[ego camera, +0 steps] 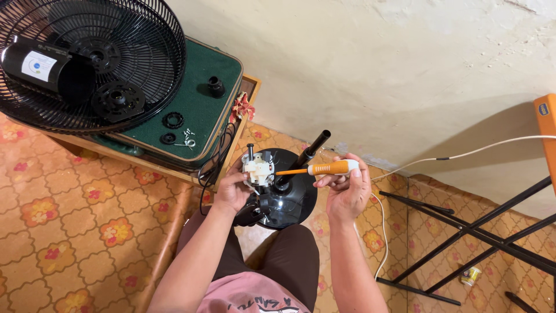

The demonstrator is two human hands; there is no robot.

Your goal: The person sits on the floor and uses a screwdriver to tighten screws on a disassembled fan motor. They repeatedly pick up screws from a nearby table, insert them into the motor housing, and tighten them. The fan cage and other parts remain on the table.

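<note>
patterned floor, plaster wall behind. left hand (231,188) gripping small white switch block (258,169) by its rigid sides; light, brittle-looking plastic. right hand (346,188) closing around orange screwdriver (324,169).

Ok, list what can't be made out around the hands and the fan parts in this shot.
Head view only:
- Screwdriver tip: hidden where it meets the white switch block, so the screw is unseen.
- Left hand fingers: tucked behind the block; the grip is unclear.
- Fan base: its lower part is covered by the hands and knee.
- Fan grille: cut off by the top and left edges.
- Small screws on the green mat: too small to count.
- Right hand holds the screwdriver's handle; palm side hidden.
</note>
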